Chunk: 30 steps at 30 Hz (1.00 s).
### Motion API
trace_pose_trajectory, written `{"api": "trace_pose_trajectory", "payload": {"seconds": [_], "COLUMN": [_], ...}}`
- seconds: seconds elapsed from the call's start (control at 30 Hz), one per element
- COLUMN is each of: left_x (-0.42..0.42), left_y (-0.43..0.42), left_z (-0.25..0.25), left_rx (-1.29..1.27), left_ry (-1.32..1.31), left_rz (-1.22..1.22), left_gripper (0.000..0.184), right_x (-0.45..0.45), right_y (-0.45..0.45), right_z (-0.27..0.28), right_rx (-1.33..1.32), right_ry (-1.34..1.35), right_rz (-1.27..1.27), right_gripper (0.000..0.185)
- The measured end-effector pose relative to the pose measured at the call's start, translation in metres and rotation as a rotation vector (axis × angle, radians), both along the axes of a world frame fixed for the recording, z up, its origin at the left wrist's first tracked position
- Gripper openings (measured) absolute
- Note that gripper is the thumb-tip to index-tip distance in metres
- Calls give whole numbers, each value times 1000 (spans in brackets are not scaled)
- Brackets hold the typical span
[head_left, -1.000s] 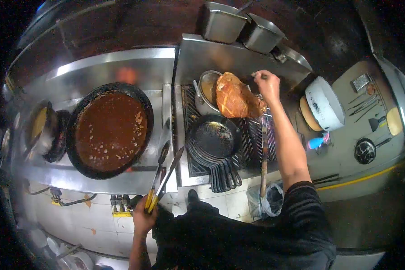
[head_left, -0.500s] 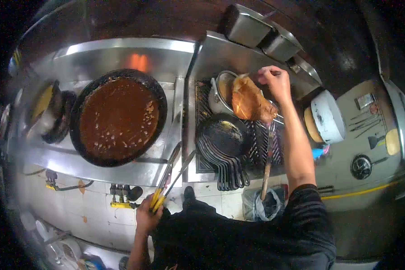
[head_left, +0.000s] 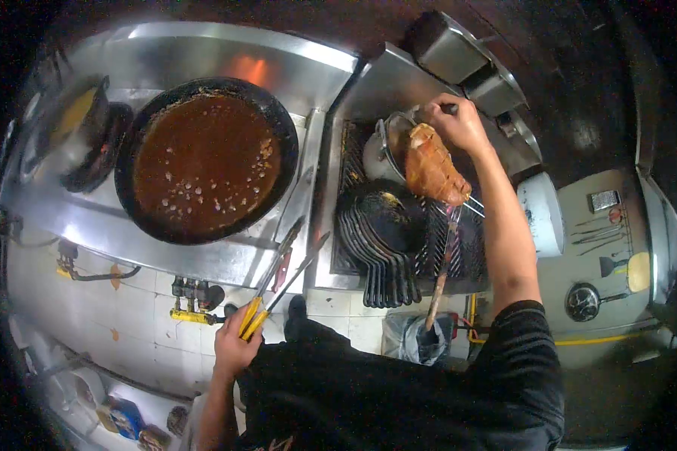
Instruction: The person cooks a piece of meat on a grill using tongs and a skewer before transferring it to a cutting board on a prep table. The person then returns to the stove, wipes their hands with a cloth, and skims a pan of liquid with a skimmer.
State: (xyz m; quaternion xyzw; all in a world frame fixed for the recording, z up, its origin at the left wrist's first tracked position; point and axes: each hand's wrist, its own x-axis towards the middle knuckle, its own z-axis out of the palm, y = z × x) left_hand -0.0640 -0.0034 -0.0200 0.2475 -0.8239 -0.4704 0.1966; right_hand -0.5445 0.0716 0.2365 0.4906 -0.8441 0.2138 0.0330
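Note:
My left hand (head_left: 237, 340) grips metal tongs by their yellow handles (head_left: 254, 319). Their arms (head_left: 278, 261) spread apart near the stove's front edge, holding nothing. My right hand (head_left: 459, 124) is closed around a tool whose dark handle end (head_left: 450, 109) shows; its working end is hidden behind my fingers. Just below that hand is a large glazed piece of meat (head_left: 434, 167) over the grill, with metal prongs (head_left: 474, 204) at its lower end. A metal pot (head_left: 376, 159) stands left of the meat. Below, a long wooden-handled tool (head_left: 435, 301) leans across the grill's front.
A wide black pan (head_left: 124, 173) of brown sauce sits on the left burner. Several black skillets (head_left: 387, 225) are stacked on the grill (head_left: 462, 259). A large pale pot (head_left: 541, 214) stands right of my forearm. Below is a lined bin (head_left: 406, 342); steel containers (head_left: 447, 51) stand behind.
My right hand has moved slightly left, nearer the metal pot. The meat has turned more upright and sits farther right of the pot. The camera view has shifted; my left hand still holds the tongs.

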Motion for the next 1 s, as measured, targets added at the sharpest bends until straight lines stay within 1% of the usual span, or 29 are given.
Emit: {"api": "trace_pose_trajectory", "payload": {"seconds": [0.03,0.13,0.17,0.27,0.3,0.4,0.43,0.53,0.63,0.73,0.77,0.87,0.9,1.0], "left_x": [3,9,12,21,23,27,28,26,28,27,27,26,24,22], "left_y": [2,0,0,1,0,0,-1,-5,-5,-7,-7,-8,-8,-9], "left_z": [-6,-10,-15,-26,-27,-36,-36,-24,-30,-26,-27,-30,-30,-35], "left_rx": [11,8,-28,52,50,99,103,114,116,98,109,132,134,123], "left_ry": [32,38,40,63,69,45,38,-26,-21,13,18,24,23,47], "left_rz": [23,39,41,64,69,84,79,67,73,83,91,91,88,87], "left_gripper": [48,47,48,49,50,52,53,52,52,50,50,48,48,48], "right_x": [6,-26,-20,-2,0,-7,-10,-10,-11,0,-20,-35,-10,-4], "right_y": [-4,-5,-8,-14,-14,-12,-15,-24,-22,-23,-18,-15,-21,-25], "right_z": [5,-23,-22,-1,5,-1,-6,-8,-7,3,-1,-16,-9,-1], "right_rx": [111,119,62,27,45,259,302,337,190,221,147,167,161,76], "right_ry": [-115,268,270,92,-55,11,15,113,80,-111,-114,118,95,-55], "right_rz": [-21,123,206,61,63,85,23,-65,6,-198,-166,-76,-99,-153], "right_gripper": [12,10,11,13,15,20,20,16,14,16,17,16,17,17]}}
